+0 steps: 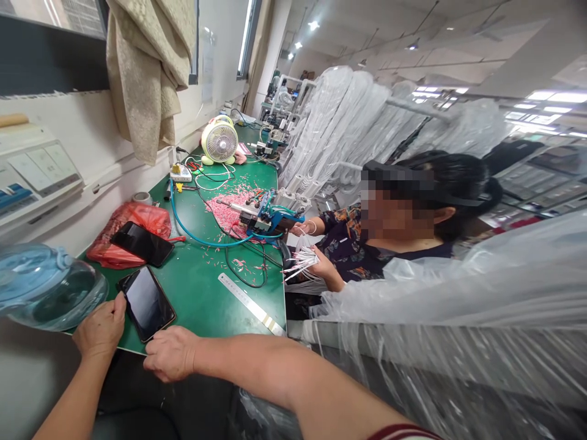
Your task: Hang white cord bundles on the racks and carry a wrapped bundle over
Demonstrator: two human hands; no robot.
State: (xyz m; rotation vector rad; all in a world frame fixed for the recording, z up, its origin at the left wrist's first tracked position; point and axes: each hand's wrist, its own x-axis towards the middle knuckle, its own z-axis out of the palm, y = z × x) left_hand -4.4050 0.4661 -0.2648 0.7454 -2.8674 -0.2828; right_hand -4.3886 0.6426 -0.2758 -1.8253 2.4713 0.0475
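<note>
Green workbench [197,305] surface runs along a pale wall, pink scraps [224,211] strewn about a small machine [259,214]; at its near edge a dark phone [149,305] lies between two hands; the left hand [98,327] curls its fingers at the phone's left side, the right hand [172,354] at its lower end, though I cannot tell whether either grips it; a second phone [141,243] rests against a red bag [156,219]; on the right a co-worker [342,235] holds white strands [300,263].
</note>
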